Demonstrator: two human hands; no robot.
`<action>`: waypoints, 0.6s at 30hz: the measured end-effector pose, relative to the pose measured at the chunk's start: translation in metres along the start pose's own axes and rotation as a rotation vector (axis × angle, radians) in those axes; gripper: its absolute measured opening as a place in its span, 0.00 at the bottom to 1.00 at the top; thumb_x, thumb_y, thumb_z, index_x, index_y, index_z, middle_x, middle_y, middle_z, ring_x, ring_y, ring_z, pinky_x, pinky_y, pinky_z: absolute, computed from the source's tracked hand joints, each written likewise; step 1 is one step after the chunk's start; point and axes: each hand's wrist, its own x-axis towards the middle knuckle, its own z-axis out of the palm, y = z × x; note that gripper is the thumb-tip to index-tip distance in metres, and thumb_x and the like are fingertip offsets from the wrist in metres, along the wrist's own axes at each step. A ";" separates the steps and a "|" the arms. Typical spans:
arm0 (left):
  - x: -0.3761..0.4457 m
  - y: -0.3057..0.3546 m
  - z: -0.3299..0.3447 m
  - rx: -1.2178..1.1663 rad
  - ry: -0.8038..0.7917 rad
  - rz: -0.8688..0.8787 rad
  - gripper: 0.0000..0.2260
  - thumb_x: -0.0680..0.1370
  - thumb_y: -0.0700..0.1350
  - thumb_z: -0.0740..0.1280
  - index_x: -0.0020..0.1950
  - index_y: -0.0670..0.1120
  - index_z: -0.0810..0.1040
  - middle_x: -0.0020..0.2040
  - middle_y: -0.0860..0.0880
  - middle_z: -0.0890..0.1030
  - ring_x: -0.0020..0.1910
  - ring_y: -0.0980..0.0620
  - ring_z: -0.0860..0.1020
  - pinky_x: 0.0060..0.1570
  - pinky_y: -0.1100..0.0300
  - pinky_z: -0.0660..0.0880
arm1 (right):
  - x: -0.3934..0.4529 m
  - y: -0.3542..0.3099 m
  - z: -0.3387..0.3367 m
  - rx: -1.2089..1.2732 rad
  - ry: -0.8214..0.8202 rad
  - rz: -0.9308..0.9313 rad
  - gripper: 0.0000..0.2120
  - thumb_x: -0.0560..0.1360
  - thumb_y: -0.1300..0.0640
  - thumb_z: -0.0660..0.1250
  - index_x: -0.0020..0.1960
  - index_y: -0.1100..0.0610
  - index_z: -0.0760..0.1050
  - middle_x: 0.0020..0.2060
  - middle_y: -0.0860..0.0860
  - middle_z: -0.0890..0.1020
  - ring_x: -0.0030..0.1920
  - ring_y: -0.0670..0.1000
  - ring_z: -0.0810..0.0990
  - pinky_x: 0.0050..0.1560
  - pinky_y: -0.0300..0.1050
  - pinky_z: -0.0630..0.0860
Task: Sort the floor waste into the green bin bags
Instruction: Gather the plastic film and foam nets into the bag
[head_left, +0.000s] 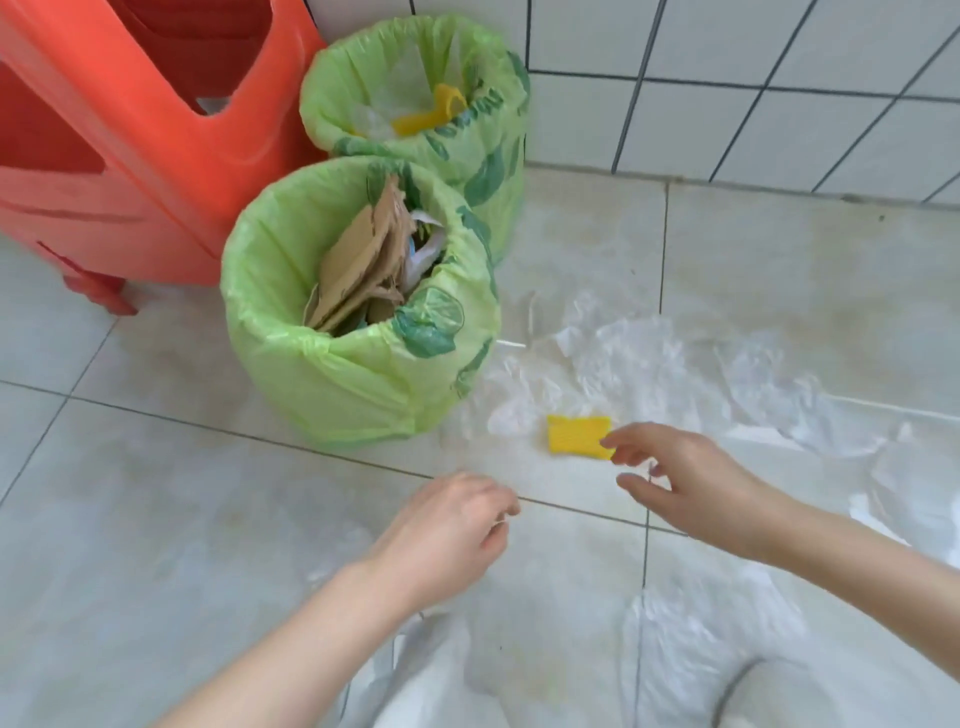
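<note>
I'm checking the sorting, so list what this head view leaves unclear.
- Near bin bag: contents under the cardboard are hidden.
- Far bin bag: its depth is hidden by its rim.
- Right hand: whether it touches the yellow piece is unclear.
- Clear plastic: edges are blurred.

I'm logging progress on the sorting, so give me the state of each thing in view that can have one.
Near green bin bag: open, upright, holding cardboard.
Far green bin bag: open, upright, holding clear plastic and a yellow piece.
Yellow piece on the floor: lying flat, not lifted.
Clear plastic sheets: crumpled, spread on the floor.
Right hand: open, fingertips at the yellow piece.
Left hand: loosely curled, empty.
</note>
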 end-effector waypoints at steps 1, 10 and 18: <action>-0.011 -0.009 0.013 -0.006 -0.026 -0.033 0.16 0.74 0.49 0.54 0.54 0.51 0.79 0.51 0.54 0.81 0.55 0.51 0.76 0.53 0.58 0.73 | -0.011 0.005 0.008 -0.013 -0.026 0.009 0.15 0.76 0.56 0.66 0.62 0.50 0.73 0.50 0.43 0.78 0.51 0.43 0.77 0.55 0.42 0.75; -0.054 -0.069 0.054 -0.034 0.269 -0.329 0.13 0.70 0.33 0.67 0.52 0.44 0.80 0.51 0.48 0.78 0.52 0.44 0.74 0.55 0.57 0.70 | -0.087 0.041 0.073 -0.331 -0.102 0.116 0.27 0.75 0.48 0.66 0.71 0.49 0.61 0.63 0.47 0.68 0.62 0.51 0.72 0.57 0.41 0.72; -0.068 -0.094 0.073 -0.069 0.040 -0.886 0.31 0.76 0.55 0.64 0.75 0.56 0.54 0.76 0.44 0.50 0.71 0.33 0.53 0.65 0.37 0.63 | -0.129 0.065 0.116 -0.306 -0.033 0.485 0.45 0.70 0.36 0.66 0.76 0.52 0.46 0.73 0.57 0.52 0.71 0.61 0.60 0.65 0.52 0.70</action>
